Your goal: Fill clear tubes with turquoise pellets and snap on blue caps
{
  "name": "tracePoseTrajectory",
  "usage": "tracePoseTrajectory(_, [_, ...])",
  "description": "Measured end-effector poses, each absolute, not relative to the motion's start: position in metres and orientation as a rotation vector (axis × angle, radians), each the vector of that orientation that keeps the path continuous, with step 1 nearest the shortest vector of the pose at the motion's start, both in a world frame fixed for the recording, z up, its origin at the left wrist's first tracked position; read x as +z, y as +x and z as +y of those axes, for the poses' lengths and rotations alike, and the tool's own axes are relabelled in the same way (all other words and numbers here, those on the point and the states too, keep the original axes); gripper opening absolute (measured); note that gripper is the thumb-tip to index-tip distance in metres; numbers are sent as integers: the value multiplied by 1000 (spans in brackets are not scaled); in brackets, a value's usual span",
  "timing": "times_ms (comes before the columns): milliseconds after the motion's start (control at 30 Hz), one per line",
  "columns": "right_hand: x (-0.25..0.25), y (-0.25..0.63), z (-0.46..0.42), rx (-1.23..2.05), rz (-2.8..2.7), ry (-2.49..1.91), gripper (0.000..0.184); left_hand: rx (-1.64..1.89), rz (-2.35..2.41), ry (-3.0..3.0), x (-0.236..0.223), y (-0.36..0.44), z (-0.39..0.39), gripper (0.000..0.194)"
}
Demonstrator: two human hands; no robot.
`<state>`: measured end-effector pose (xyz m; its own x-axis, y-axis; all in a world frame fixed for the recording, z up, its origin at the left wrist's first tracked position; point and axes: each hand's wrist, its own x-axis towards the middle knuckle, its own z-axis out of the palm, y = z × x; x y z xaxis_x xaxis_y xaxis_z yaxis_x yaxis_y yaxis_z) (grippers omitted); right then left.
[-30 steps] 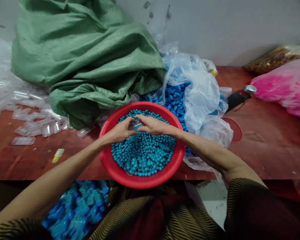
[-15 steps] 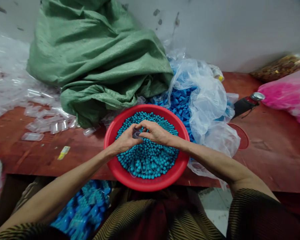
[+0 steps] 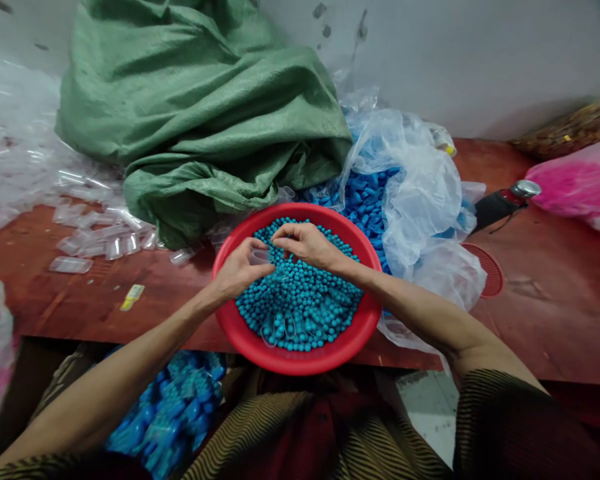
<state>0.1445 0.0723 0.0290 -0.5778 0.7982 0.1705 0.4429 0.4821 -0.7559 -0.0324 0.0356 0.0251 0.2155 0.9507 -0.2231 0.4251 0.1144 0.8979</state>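
Note:
A red bowl (image 3: pixel 360 327) full of small teal balls (image 3: pixel 300 300) sits at the table's near edge. Both hands meet over its far half. My left hand (image 3: pixel 240 270) pinches a small clear plastic case (image 3: pixel 260 257). My right hand (image 3: pixel 307 243) has its fingertips pressed together at the case's open end, right above the balls; what it pinches is too small to name. Several clear cases lie half buried among the balls at the bowl's near side (image 3: pixel 280 327).
A green woven sack (image 3: pixel 200 113) lies behind the bowl. A clear bag of blue pieces (image 3: pixel 370 200) sits at its right, with a small red lid (image 3: pixel 485 267) and a dark bottle (image 3: pixel 500 203) beyond. Empty clear cases (image 3: pixel 95 233) litter the left. Pink bags (image 3: pixel 575 187) lie far right.
The view has shifted slightly. Both hands stay together over the bowl, fingers working at the clear case; the right hand's fingertips have moved up to the case's end.

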Motion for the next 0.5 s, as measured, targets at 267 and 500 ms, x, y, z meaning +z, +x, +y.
tracePoseTrajectory(267, [-13, 140, 65, 569, -2976, -1079, 23, 426, 1402, 1664, 20, -63, 30, 43])
tracePoseTrajectory(500, [-15, 146, 63, 780, -2707, -1127, 26, 146, 1230, 2154, 6, -34, 32, 30])
